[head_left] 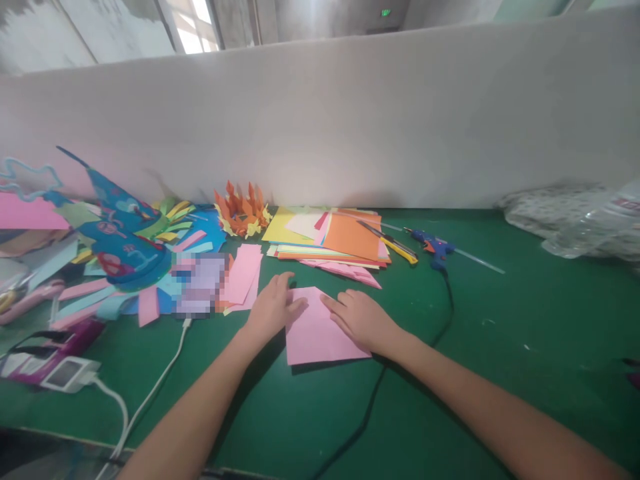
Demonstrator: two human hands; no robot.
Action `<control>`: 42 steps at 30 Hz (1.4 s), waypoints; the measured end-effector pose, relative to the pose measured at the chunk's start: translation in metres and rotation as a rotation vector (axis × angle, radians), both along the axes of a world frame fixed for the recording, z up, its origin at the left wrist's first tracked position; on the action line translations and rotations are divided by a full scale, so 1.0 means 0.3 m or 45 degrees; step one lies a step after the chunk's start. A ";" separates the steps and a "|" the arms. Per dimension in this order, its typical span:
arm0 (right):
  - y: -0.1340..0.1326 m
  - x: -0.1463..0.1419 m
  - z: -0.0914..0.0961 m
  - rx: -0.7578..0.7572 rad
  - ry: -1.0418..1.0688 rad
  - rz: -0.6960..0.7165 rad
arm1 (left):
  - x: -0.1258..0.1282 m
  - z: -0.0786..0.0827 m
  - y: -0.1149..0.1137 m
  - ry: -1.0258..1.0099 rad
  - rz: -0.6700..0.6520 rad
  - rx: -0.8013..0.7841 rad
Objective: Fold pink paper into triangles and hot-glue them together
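Observation:
A pink sheet of paper lies flat on the green table in front of me. My left hand rests on its left edge, fingers stretched out and pressing down. My right hand lies flat on the sheet's upper right part, fingers extended toward the left hand. Neither hand grips anything. Just beyond the hands lies a stack of coloured paper, with orange and yellow sheets on top.
A blue glue gun with a black cord and a yellow utility knife lie right of the stack. Paper scraps, pink strips and a blue paper cone crowd the left. A white partition stands behind; clear plastic bags sit far right.

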State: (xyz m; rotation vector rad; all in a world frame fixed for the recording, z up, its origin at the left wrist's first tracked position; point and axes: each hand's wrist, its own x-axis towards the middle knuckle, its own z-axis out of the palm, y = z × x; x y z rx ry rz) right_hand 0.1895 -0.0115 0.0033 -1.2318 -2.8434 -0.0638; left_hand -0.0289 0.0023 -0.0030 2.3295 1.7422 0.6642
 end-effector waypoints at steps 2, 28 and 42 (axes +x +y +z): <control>0.001 0.000 -0.002 0.012 -0.006 0.000 | 0.007 0.013 -0.005 -0.164 -0.010 -0.051; 0.007 0.009 -0.003 -0.005 0.035 0.026 | 0.017 0.044 -0.011 0.047 -0.832 0.016; 0.009 0.011 -0.017 0.020 0.045 0.043 | 0.040 0.057 -0.023 0.173 -0.841 -0.017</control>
